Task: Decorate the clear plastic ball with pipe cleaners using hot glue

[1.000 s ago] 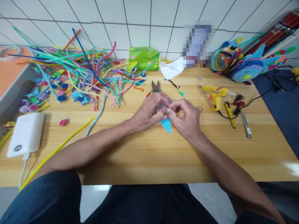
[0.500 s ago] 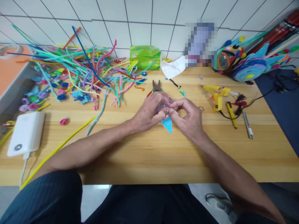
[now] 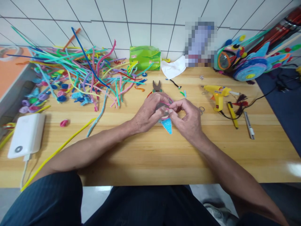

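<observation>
Both hands meet over the middle of the wooden table (image 3: pixel 150 150). My left hand (image 3: pixel 148 113) curls around a small round craft piece (image 3: pixel 166 121) with a pink rim and a light blue fuzzy cone tip that points toward me. My right hand (image 3: pixel 187 119) pinches the pink pipe cleaner at the piece's right edge with thumb and forefinger. Most of the piece is hidden under my fingers. Small pliers (image 3: pixel 156 86) lie just beyond my hands.
A big pile of coloured pipe cleaners (image 3: pixel 80 72) covers the back left. A white box (image 3: pixel 27 135) sits at the left edge, a green packet (image 3: pixel 145 58) by the wall, a yellow glue gun (image 3: pixel 217 94) with cable and pens at the right, a colourful craft figure (image 3: pixel 246 62) at the back right.
My hands stay on the craft piece with only slight finger shifts; the view moved a little. Nothing on the table moved.
</observation>
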### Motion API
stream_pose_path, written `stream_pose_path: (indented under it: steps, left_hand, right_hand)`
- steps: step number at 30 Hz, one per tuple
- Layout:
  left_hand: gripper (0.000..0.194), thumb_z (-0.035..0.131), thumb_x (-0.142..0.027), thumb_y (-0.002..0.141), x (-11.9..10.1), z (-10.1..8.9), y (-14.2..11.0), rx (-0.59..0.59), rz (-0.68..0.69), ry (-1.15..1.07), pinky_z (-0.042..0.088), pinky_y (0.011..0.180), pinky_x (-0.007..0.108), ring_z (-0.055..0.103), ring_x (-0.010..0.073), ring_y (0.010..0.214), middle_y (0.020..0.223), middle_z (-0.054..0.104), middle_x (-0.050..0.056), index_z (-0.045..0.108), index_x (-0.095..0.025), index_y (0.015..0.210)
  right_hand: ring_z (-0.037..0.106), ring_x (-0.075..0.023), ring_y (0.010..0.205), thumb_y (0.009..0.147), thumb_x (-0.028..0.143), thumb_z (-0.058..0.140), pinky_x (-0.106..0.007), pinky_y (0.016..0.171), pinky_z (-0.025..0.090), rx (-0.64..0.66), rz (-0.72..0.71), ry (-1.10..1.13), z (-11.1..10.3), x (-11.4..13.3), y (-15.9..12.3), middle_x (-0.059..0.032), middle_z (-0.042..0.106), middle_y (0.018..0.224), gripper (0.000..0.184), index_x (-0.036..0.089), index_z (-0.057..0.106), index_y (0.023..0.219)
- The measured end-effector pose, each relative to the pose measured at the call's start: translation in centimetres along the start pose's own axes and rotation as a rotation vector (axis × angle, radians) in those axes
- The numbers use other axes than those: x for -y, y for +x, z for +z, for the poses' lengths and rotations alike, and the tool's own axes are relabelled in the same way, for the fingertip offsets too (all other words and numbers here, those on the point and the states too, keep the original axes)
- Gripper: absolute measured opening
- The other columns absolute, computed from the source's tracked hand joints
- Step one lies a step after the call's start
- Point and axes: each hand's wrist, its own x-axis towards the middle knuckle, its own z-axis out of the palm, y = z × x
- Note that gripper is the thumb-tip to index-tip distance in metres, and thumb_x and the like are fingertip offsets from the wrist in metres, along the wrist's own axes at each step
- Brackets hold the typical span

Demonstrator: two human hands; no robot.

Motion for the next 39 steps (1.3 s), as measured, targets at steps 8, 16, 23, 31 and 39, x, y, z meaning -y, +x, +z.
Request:
stream_pose_path:
  steps: [8,16,23,31,39]
  left_hand:
    - [0.018,0.06,-0.041,0.112,0.4,-0.1,0.1,0.004,0.007,-0.048,0.056,0.108,0.046,0.068,0.0253,0.125,0.126,0.073,0.013,0.061,-0.024,0.119]
    - [0.026,0.056,-0.048,0.114,0.1,-0.6,0.3,0.046,-0.044,-0.154,0.056,0.111,0.048,0.069,0.0255,0.128,0.13,0.073,0.013,0.064,-0.024,0.12]
    - [0.027,0.065,-0.049,0.111,0.4,-0.3,0.3,0.031,-0.087,-0.199,0.058,0.106,0.044,0.07,0.0242,0.126,0.129,0.072,0.013,0.064,-0.024,0.119]
    - [0.019,0.068,-0.04,0.11,0.4,-0.4,0.2,0.002,-0.071,-0.213,0.058,0.104,0.039,0.071,0.0199,0.121,0.129,0.072,0.01,0.062,-0.024,0.119]
    - [0.019,0.07,-0.037,0.109,0.9,-0.2,-0.2,-0.044,-0.084,-0.235,0.057,0.107,0.04,0.071,0.0213,0.122,0.13,0.072,0.01,0.062,-0.023,0.12]
  right_hand:
    - [0.064,-0.0182,0.077,0.09,0.019,0.069,-0.036,0.077,0.056,-0.013,-0.007,0.023,0.1,0.0,-0.1,0.0019,0.07,0.082,0.008,0.027,0.067,0.089]
    - [0.064,-0.0181,0.077,0.09,0.02,0.068,-0.036,0.077,0.056,-0.003,0.017,0.029,0.0,-0.2,0.0,0.0021,0.071,0.082,0.007,0.027,0.068,0.091]
    - [0.066,-0.018,0.079,0.093,0.024,0.069,-0.036,0.077,0.056,-0.001,0.032,0.059,0.1,-0.3,-0.1,0.0015,0.072,0.085,0.004,0.027,0.067,0.093]
    - [0.069,-0.0169,0.081,0.101,0.027,0.066,-0.034,0.077,0.056,-0.031,0.054,0.201,0.1,-0.5,-0.4,0.0017,0.076,0.091,0.005,0.026,0.07,0.099]
    - [0.073,-0.0185,0.086,0.104,0.025,0.062,-0.035,0.08,0.057,-0.106,0.045,0.184,0.4,-1.4,-1.0,0.0009,0.078,0.095,0.011,0.027,0.073,0.103]
